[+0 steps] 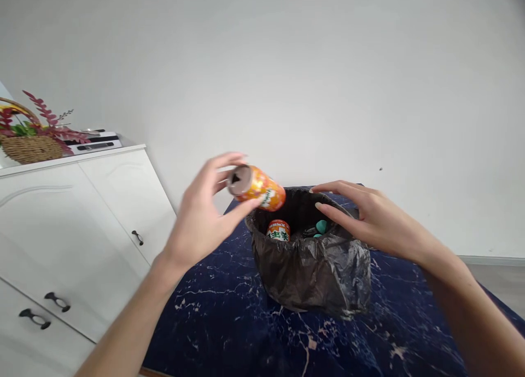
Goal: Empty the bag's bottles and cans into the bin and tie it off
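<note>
An orange drink can [266, 190] is tilted in my left hand [200, 204], its opened top facing left and its base over the left rim of a bin lined with a black plastic bag [307, 270]. My left thumb and fingers close around the can. At the bin's right rim is my right hand [369, 213], thumb and fingers apart and nothing visible between them. Whether it touches the bag I cannot tell. Inside the bin lies a red, orange and white can [279, 230] on the left. Small teal objects [321, 226] lie to its right, their kind unclear.
The bin stands on a dark blue marble-patterned table [229, 306] against a pale wall [287, 81]. On the left is a white cabinet [110, 202] with black handles, bearing a wicker basket [30, 149] of red-leaved plants and a white-and-black box-like object [96, 143].
</note>
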Motion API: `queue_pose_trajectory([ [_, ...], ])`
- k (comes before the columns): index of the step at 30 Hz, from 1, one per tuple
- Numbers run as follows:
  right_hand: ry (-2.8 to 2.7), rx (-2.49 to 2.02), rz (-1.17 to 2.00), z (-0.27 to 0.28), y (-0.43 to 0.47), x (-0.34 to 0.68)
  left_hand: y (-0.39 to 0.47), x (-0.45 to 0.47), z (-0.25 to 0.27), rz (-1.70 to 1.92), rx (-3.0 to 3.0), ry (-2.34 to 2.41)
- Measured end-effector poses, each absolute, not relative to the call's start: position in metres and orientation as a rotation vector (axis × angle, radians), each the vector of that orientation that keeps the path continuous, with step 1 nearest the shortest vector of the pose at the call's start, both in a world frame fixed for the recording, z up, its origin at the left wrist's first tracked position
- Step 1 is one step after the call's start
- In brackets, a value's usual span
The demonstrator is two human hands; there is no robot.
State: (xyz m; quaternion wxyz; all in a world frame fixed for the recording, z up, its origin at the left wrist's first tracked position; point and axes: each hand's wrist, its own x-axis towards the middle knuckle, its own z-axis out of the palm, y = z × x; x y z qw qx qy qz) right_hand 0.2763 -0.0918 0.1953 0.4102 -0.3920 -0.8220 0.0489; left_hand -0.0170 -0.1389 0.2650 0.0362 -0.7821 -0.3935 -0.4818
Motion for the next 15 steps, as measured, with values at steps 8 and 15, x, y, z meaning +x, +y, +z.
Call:
queue_pose_trajectory([
  [8,-2.063,-0.988,0.237,0.2,-0.093,0.282,-0.096,0.031,0.255,-0.78,-3.012,-1.223],
  [15,-1.927,-1.022,0.396,0.193,-0.074,0.292,-0.092,-0.003,0.241,-1.731,-2.791,-1.511],
])
